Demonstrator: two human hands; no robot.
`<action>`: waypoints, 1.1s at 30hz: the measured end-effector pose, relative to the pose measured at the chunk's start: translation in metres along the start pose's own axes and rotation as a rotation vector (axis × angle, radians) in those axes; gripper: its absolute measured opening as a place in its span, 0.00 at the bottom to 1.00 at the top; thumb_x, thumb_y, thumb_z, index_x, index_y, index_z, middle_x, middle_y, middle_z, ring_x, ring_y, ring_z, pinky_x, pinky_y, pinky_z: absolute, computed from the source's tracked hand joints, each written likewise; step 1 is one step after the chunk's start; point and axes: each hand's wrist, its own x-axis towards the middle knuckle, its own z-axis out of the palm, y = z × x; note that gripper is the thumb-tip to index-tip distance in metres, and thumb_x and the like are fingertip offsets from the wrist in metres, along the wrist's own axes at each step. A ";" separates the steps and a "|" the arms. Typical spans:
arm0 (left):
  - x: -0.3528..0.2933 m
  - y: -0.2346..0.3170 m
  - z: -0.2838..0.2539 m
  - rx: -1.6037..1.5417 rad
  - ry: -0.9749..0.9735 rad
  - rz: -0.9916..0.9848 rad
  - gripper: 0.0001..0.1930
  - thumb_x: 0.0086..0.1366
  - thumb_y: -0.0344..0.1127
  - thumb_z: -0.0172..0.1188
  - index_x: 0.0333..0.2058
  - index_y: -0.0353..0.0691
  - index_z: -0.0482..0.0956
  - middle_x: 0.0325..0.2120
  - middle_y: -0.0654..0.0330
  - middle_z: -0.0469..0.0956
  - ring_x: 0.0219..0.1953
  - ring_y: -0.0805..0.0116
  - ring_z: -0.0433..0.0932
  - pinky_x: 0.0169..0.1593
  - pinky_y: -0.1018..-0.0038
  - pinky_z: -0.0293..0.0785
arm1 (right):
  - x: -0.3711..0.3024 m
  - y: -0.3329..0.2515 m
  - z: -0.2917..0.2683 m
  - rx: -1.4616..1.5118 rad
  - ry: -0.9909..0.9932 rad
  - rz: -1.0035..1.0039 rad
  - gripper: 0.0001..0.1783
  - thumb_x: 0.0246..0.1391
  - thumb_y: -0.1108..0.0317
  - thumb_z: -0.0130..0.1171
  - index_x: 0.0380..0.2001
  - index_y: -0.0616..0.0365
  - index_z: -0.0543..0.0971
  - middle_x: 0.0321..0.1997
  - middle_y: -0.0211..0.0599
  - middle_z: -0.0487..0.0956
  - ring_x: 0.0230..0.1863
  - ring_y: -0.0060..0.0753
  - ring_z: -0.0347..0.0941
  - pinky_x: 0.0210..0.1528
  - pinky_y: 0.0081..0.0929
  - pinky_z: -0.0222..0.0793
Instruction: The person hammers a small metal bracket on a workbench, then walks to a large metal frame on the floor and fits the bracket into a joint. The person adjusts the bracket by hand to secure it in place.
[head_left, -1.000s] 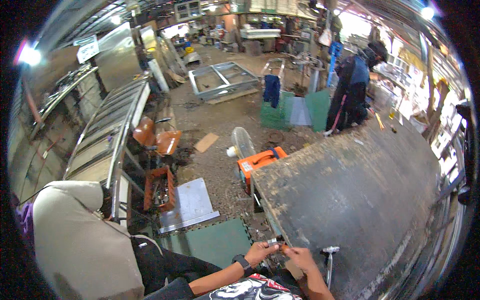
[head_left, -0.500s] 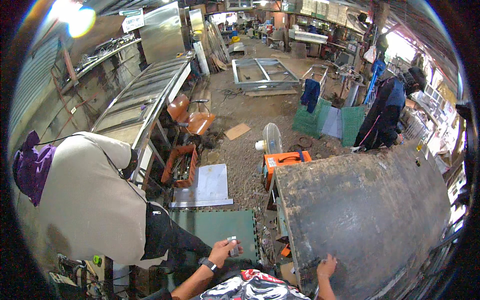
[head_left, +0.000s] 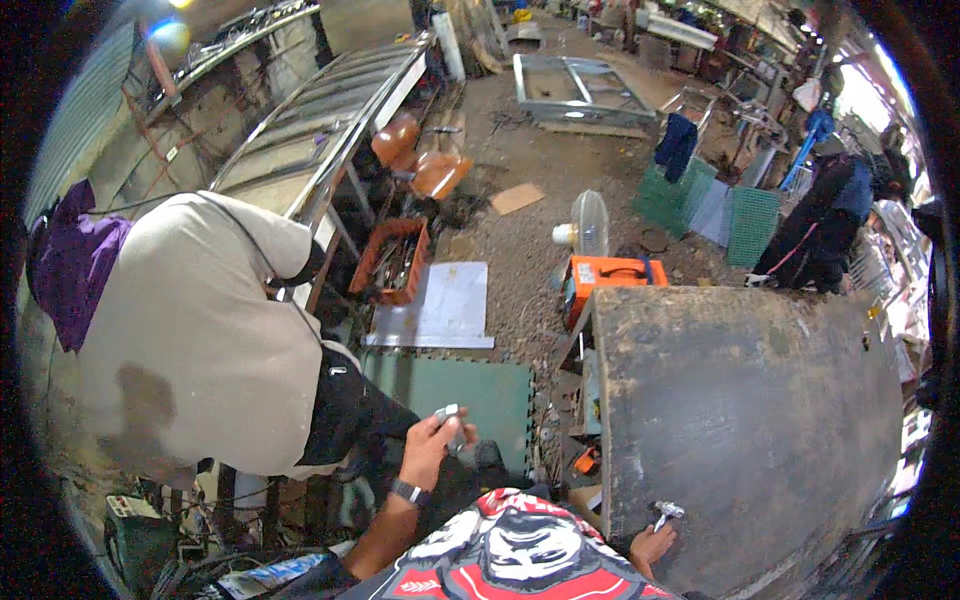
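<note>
The right hand [head_left: 653, 545] has moved onto the hammer [head_left: 669, 510], grip closed around its handle at the near end of the tabletop [head_left: 760, 410]; likely stiff, head-heavy, best held low. The left hand [head_left: 430, 442] pinches a small metal piece [head_left: 447, 411].

And here's the left forearm [head_left: 378, 532] slanting forward, its left hand [head_left: 428, 448] raised in a thumb-and-finger pinch, while the right hand [head_left: 652, 546] curls low, close beside the body.
</note>
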 end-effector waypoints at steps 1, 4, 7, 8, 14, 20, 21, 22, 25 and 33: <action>0.008 0.008 0.001 0.007 -0.055 0.030 0.14 0.76 0.32 0.55 0.55 0.31 0.78 0.39 0.54 0.84 0.39 0.64 0.85 0.45 0.68 0.83 | 0.004 -0.005 0.007 0.022 0.024 0.000 0.22 0.56 0.68 0.67 0.51 0.64 0.75 0.51 0.58 0.74 0.55 0.65 0.70 0.58 0.56 0.65; 0.037 0.026 0.002 0.053 -0.176 0.028 0.15 0.75 0.32 0.57 0.55 0.31 0.79 0.39 0.57 0.85 0.41 0.67 0.84 0.46 0.71 0.81 | 0.004 -0.028 0.022 0.069 0.089 -0.201 0.21 0.55 0.74 0.66 0.52 0.65 0.74 0.51 0.61 0.74 0.55 0.67 0.70 0.59 0.56 0.65; 0.069 0.048 0.008 0.092 -0.251 0.061 0.15 0.75 0.32 0.57 0.55 0.31 0.80 0.38 0.59 0.85 0.40 0.71 0.83 0.45 0.73 0.80 | 0.009 -0.092 0.010 0.091 -0.036 -0.283 0.24 0.55 0.72 0.66 0.55 0.63 0.75 0.51 0.61 0.75 0.55 0.67 0.70 0.58 0.56 0.65; 0.080 0.054 0.011 0.116 -0.268 0.080 0.14 0.75 0.33 0.57 0.54 0.31 0.80 0.38 0.58 0.85 0.40 0.71 0.83 0.45 0.73 0.79 | 0.014 -0.108 0.010 0.094 -0.035 -0.310 0.24 0.55 0.71 0.66 0.55 0.62 0.75 0.50 0.60 0.75 0.55 0.67 0.70 0.58 0.56 0.66; 0.128 0.090 0.026 0.128 -0.320 0.076 0.14 0.75 0.33 0.57 0.53 0.32 0.81 0.38 0.58 0.86 0.41 0.70 0.83 0.47 0.71 0.80 | 0.065 -0.172 0.021 0.109 0.129 -0.186 0.21 0.56 0.67 0.67 0.52 0.62 0.78 0.52 0.57 0.76 0.55 0.65 0.72 0.55 0.56 0.69; 0.182 0.099 0.025 0.026 -0.303 0.115 0.14 0.74 0.33 0.59 0.54 0.33 0.81 0.39 0.58 0.86 0.41 0.69 0.84 0.46 0.71 0.81 | 0.073 -0.192 0.022 0.015 0.056 -0.256 0.19 0.57 0.63 0.68 0.46 0.62 0.77 0.48 0.55 0.76 0.50 0.64 0.73 0.51 0.57 0.71; 0.192 0.105 0.028 -0.002 -0.287 0.100 0.14 0.74 0.33 0.59 0.53 0.33 0.81 0.39 0.58 0.86 0.41 0.69 0.84 0.45 0.71 0.81 | 0.071 -0.189 0.028 0.032 0.102 -0.281 0.18 0.57 0.63 0.67 0.45 0.61 0.76 0.47 0.55 0.76 0.49 0.65 0.73 0.51 0.57 0.70; 0.210 0.104 0.031 -0.028 -0.286 0.098 0.14 0.74 0.33 0.59 0.53 0.33 0.81 0.38 0.58 0.86 0.41 0.70 0.84 0.45 0.71 0.80 | 0.073 -0.187 0.034 -0.081 0.134 -0.217 0.18 0.58 0.63 0.67 0.46 0.62 0.76 0.48 0.54 0.76 0.48 0.64 0.73 0.50 0.57 0.69; 0.245 0.119 0.033 -0.075 -0.247 0.087 0.13 0.74 0.34 0.59 0.53 0.36 0.82 0.38 0.60 0.85 0.39 0.72 0.84 0.45 0.72 0.80 | 0.104 -0.144 0.070 -0.043 0.134 -0.315 0.19 0.65 0.59 0.60 0.46 0.66 0.74 0.46 0.57 0.75 0.51 0.63 0.71 0.53 0.56 0.65; 0.390 0.144 0.063 -0.020 -0.229 -0.015 0.12 0.76 0.37 0.58 0.51 0.38 0.82 0.35 0.65 0.85 0.35 0.78 0.80 0.41 0.77 0.77 | 0.174 -0.370 -0.020 0.501 0.213 -0.493 0.25 0.69 0.49 0.54 0.53 0.62 0.74 0.49 0.53 0.77 0.49 0.49 0.77 0.48 0.51 0.74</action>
